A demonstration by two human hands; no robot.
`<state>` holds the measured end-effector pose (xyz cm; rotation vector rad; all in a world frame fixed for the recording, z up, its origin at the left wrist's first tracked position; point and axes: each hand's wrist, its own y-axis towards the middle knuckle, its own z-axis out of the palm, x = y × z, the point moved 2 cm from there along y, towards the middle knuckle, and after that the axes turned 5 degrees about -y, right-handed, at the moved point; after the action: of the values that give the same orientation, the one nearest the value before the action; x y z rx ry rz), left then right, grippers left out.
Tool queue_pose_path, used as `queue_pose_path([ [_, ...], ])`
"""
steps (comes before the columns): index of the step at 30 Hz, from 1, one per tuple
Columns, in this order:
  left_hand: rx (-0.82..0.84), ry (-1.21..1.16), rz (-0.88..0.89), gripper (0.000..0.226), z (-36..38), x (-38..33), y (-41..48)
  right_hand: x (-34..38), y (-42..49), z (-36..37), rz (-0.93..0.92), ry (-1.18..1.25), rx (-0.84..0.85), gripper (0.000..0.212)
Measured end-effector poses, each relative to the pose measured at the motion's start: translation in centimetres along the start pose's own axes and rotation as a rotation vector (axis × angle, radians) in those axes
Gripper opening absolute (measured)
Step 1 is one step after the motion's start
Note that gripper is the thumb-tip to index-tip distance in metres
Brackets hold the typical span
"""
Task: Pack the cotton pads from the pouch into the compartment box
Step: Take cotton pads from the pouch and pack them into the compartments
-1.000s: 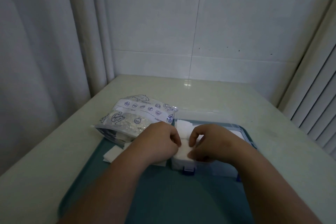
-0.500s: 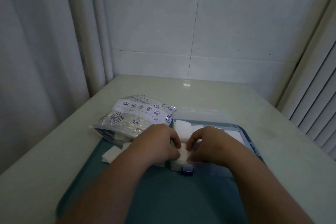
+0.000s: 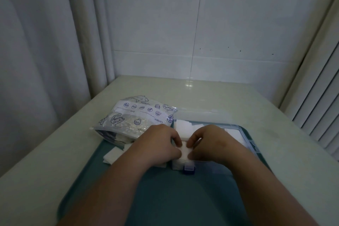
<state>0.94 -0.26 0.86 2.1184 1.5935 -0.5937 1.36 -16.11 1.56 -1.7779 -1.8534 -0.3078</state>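
Broadly, the pale green table [image 3: 201, 97] carries a dark teal plastic tray [image 3: 165, 198]. The clear printed plastic pouch [image 3: 135, 121] lies at the tray's far-left edge, just beside the clear plastic compartment box [image 3: 253, 145], whose lid lies open on the far side. Both the left hand [image 3: 157, 143] and the right hand [image 3: 214, 143] pinch a stack of white square cotton pads [image 3: 184, 149] at the box's near-left compartment. Uneven pressing could splay the stack over the walls, as room is tight there, though the near tray lies open.
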Motion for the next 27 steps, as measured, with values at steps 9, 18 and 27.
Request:
queue_pose_path([
  [9, -0.003, 0.06, -0.01, 0.019, -0.1, -0.2, -0.2, 0.3, -0.3, 0.0, -0.046, -0.106, 0.006, 0.02],
  [18, 0.029, -0.196, -0.024, 0.012, -0.9, 0.6, 0.0, 0.3, -0.1, -0.6, -0.068, -0.078, -0.046, 0.011],
  [27, -0.143, -0.401, -0.08, 0.003, -3.6, 2.6, -0.4, 1.2, -0.5, -0.3, -0.148, -0.021, -0.198, 0.01],
])
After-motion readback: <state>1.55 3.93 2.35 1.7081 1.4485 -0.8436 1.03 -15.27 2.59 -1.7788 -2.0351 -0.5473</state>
